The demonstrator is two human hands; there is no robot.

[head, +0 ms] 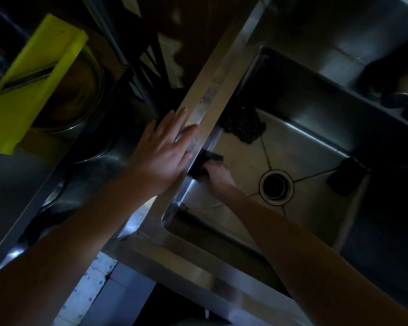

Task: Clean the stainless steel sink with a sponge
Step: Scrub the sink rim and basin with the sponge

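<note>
Dim, underexposed view down at my sink.
Glare streaks the rim beside my left hand; the basin floor glows pale, corners go black, my forearms blur at the lower edge.

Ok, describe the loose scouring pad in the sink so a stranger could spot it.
Start at the sink basin with its round drain. Follow the rim where the left hand rests, past the right hand and its sponge, to the basin's far corner. The scouring pad lies there: coarse, speckled and ragged-edged, unlike the smooth dark block across the basin.
</note>
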